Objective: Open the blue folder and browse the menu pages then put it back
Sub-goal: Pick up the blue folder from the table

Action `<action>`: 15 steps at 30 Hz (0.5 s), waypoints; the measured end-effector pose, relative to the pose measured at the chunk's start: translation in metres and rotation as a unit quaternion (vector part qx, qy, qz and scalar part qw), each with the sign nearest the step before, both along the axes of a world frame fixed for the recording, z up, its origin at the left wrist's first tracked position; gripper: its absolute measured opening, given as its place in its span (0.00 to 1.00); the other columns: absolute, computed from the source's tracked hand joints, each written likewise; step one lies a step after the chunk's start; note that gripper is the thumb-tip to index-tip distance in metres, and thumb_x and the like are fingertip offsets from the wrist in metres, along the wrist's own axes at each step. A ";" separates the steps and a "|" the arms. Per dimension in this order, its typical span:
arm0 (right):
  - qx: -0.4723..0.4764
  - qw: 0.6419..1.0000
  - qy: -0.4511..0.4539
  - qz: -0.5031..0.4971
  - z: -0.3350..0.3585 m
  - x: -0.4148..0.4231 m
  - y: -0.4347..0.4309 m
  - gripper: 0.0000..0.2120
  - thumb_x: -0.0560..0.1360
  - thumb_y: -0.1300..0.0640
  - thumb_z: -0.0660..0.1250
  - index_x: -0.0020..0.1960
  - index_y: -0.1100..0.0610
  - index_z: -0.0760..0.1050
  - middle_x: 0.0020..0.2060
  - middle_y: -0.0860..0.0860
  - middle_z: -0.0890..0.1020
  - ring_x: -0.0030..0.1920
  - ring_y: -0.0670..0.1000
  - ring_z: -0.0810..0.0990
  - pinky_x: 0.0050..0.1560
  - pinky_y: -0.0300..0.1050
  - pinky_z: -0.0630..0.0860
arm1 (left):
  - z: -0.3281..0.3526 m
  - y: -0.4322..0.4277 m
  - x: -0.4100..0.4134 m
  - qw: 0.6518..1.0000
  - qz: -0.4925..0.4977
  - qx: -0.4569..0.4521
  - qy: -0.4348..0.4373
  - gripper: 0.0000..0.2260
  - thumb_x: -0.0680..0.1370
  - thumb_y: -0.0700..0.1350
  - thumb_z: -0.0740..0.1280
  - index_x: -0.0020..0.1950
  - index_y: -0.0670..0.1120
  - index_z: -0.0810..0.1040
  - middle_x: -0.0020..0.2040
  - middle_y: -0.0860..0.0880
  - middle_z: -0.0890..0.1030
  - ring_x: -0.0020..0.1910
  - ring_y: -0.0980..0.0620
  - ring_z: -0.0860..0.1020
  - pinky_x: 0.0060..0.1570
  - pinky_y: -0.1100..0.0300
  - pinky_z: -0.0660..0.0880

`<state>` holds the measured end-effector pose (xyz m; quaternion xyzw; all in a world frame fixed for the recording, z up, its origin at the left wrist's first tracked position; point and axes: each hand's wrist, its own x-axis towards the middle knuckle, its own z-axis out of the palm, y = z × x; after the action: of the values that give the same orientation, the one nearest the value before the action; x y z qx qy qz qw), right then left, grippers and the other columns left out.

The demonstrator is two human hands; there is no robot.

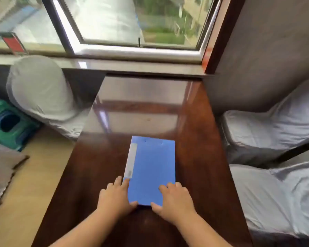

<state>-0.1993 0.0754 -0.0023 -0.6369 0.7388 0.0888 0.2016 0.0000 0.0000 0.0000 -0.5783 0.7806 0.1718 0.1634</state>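
Near the front edge of the table (194, 139), both hands grip the closed blue folder (153, 168) at its near end. Left hand (114, 196) holds the near left corner, thumb at the bottom edge and fingers spread along the spine side. Right hand (175, 198) holds the near right corner, fingers bent over the cover. Flat on the wood, the folder has a white spine label (131, 160) down its left side. Beyond the far edge is the window sill (132, 65)

Glossy brown surface (194, 139) abuts the window (114, 24). Grey-covered chairs (275, 132) stand right; a green stool (9, 122) stands left.
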 end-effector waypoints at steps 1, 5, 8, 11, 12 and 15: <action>0.026 1.000 -0.005 0.002 -0.014 0.001 0.003 0.39 0.71 0.27 0.55 0.74 0.50 0.71 0.64 0.55 0.79 0.62 0.62 0.74 0.62 0.59 0.73 | -0.013 0.000 0.000 0.999 0.033 0.039 0.010 0.46 0.68 0.72 0.63 0.82 0.55 0.58 0.82 0.49 0.63 0.73 0.42 0.72 0.65 0.44 0.73; 0.069 0.997 -0.037 -0.005 -0.053 0.000 0.010 0.44 0.73 0.28 0.56 0.83 0.47 0.57 0.80 0.55 0.68 0.78 0.60 0.65 0.77 0.65 0.63 | -0.044 -0.003 -0.005 0.973 0.175 0.107 0.104 0.45 0.70 0.67 0.70 0.81 0.48 0.60 0.76 0.44 0.71 0.72 0.39 0.73 0.68 0.44 0.73; 0.081 0.995 -0.060 -0.020 -0.065 -0.002 0.012 0.44 0.73 0.27 0.56 0.84 0.46 0.54 0.82 0.54 0.65 0.80 0.58 0.64 0.79 0.65 0.61 | -0.057 -0.008 -0.013 0.955 0.241 0.097 0.141 0.45 0.70 0.66 0.72 0.80 0.47 0.60 0.73 0.42 0.73 0.70 0.39 0.74 0.67 0.43 0.75; 0.075 0.994 -0.069 -0.040 -0.068 -0.008 0.016 0.44 0.73 0.27 0.56 0.84 0.45 0.54 0.82 0.54 0.65 0.80 0.58 0.63 0.78 0.63 0.63 | -0.064 -0.016 -0.016 0.935 0.301 0.119 0.147 0.41 0.73 0.63 0.71 0.79 0.44 0.62 0.71 0.41 0.76 0.66 0.39 0.78 0.61 0.45 0.77; 0.072 0.994 -0.075 -0.043 -0.067 -0.010 0.018 0.44 0.74 0.27 0.56 0.84 0.46 0.54 0.82 0.53 0.65 0.80 0.57 0.64 0.78 0.62 0.63 | -0.065 -0.017 -0.017 0.930 0.307 0.129 0.157 0.33 0.76 0.61 0.70 0.74 0.44 0.65 0.67 0.42 0.79 0.59 0.41 0.80 0.55 0.47 0.78; 0.067 0.988 -0.124 -0.069 -0.061 -0.017 0.024 0.41 0.77 0.30 0.58 0.84 0.46 0.54 0.82 0.50 0.65 0.79 0.55 0.66 0.75 0.58 0.68 | -0.057 -0.018 -0.023 0.909 0.320 0.120 0.241 0.12 0.82 0.52 0.65 0.59 0.48 0.68 0.57 0.45 0.81 0.42 0.52 0.78 0.37 0.54 0.73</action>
<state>-0.2165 0.0992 -0.0629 -0.5755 0.7428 0.0439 0.3393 -0.0235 -0.0185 -0.0572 -0.7140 0.5432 0.4410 -0.0253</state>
